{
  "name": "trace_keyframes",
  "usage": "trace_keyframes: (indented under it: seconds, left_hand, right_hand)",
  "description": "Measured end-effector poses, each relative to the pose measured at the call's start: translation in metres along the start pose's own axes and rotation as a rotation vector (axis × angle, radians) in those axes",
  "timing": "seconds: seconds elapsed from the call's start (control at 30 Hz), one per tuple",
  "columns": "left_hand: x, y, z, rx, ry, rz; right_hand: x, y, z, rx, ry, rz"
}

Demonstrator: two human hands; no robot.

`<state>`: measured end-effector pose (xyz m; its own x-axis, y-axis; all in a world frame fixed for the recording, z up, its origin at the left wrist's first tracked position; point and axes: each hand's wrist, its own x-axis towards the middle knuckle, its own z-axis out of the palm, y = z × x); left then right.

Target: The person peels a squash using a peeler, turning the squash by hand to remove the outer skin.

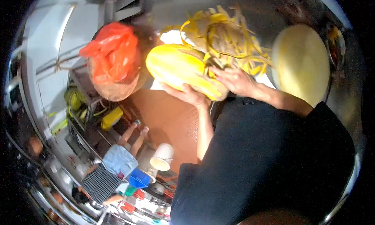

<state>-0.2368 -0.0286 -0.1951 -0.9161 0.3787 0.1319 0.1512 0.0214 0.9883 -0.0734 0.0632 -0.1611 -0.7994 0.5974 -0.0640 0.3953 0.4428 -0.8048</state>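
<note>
A large oval yellow fruit (175, 66), melon- or squash-like, lies tilted across the work surface in front of me. My left hand (186, 95) grips it from the near side, fingers and thumb against its skin. My right hand (232, 80) is closed with bent fingers at its right end; something dark shows by the fingertips, too blurred to name. Just behind is a heap of long yellow peel strips (230, 41), some hanging near the right hand. To the right rests a bigger, pale yellow oval fruit (300, 62) with a smooth surface.
A red plastic bag (113, 53) sits on a round container at the left. Below lies a brown floor with a white bucket (162, 156). Another person in a striped top (100, 182) is beyond, near a blue container (139, 178) and shelving.
</note>
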Motion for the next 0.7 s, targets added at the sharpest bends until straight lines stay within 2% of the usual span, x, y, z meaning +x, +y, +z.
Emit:
trace_keyframes:
  seconds: [0.07, 0.1, 0.13, 0.2, 0.23, 0.27, 0.3, 0.33, 0.4, 0.5, 0.53, 0.6, 0.67, 0.7]
  left_hand:
    - [-0.002, -0.008, -0.001, -0.034, -0.007, 0.01]
    - [-0.001, -0.009, -0.003, -0.048, -0.009, 0.024]
    - [-0.001, -0.01, -0.004, -0.119, -0.059, 0.027]
    - [0.0, -0.007, -0.003, -0.261, -0.147, 0.03]
    - [0.001, -0.011, -0.004, -0.275, -0.153, 0.04]
    - [0.0, -0.01, -0.006, -0.236, -0.153, 0.044]
    - [-0.001, -0.011, -0.005, -0.203, -0.146, 0.052]
    - [-0.003, -0.007, -0.002, -0.169, -0.135, 0.058]
    - [-0.004, -0.006, -0.001, -0.142, -0.141, 0.063]
    - [-0.004, -0.012, 0.005, -0.14, -0.156, 0.133]
    - [-0.004, -0.013, 0.002, -0.137, -0.169, 0.16]
    - [-0.002, -0.018, -0.004, -0.149, -0.157, 0.191]
    - [0.0, -0.026, -0.004, -0.128, -0.136, 0.192]
    - [0.002, -0.026, -0.002, -0.093, -0.12, 0.178]
  right_hand:
    - [-0.047, 0.023, 0.007, -0.027, 0.026, -0.066]
    - [-0.063, 0.033, -0.001, 0.009, -0.084, 0.067]
    - [-0.074, 0.044, -0.009, 0.092, -0.126, 0.063]
    - [-0.07, 0.058, -0.006, 0.185, 0.008, -0.079]
    - [-0.054, 0.069, 0.007, 0.117, 0.069, -0.073]
    - [-0.025, 0.035, -0.026, 0.166, -0.149, 0.191]
    - [0.005, 0.024, -0.032, 0.135, -0.118, 0.158]
    - [0.043, 0.052, 0.015, 0.208, 0.185, -0.076]
    - [0.102, 0.038, 0.011, 0.251, 0.134, -0.142]
    - [0.101, 0.032, 0.029, 0.237, 0.117, -0.12]
    - [0.065, 0.04, 0.038, 0.329, 0.232, -0.192]
    - [-0.017, 0.047, 0.021, 0.194, -0.162, 0.112]
    - [-0.083, 0.074, 0.03, 0.165, 0.078, -0.019]
    - [-0.103, 0.083, 0.028, 0.073, 0.054, -0.038]
